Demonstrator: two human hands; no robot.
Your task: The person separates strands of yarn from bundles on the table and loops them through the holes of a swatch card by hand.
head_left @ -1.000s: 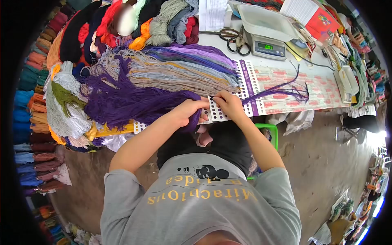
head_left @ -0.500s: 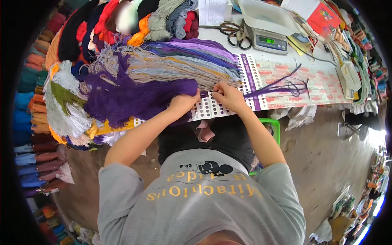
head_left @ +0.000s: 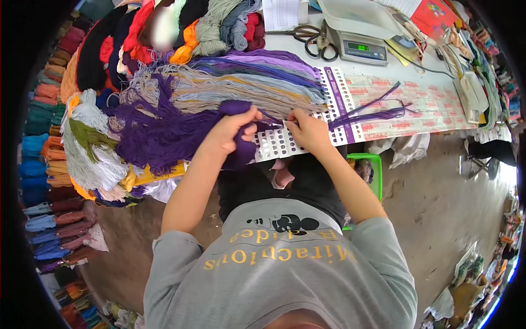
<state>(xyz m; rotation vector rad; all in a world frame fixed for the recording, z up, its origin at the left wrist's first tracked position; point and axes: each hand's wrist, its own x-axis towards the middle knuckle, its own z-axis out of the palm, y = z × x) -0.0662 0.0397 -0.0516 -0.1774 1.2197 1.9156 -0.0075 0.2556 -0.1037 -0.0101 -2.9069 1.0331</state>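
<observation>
My left hand is closed around a thick bundle of dark purple yarn, whose loose end spreads over the table's left side. A thin purple strand runs from that bundle toward my right hand. The thumb and forefinger of the right hand pinch the strand over a white punched card. Beyond the hands, grey, tan, blue and lilac yarn lengths hang from the holes along the card's upper part. Purple yarn tails stick out past the card's right side.
Black-handled scissors lie near a digital scale with a plastic tray on it. Coloured skeins are heaped at the back left. A green basket stands below the table edge. Printed paper covers the table's right part.
My left hand has shifted slightly left and turned, drawing a purple strand out between the hands. The right hand stays near the card, still pinching. The view has shifted a little.
</observation>
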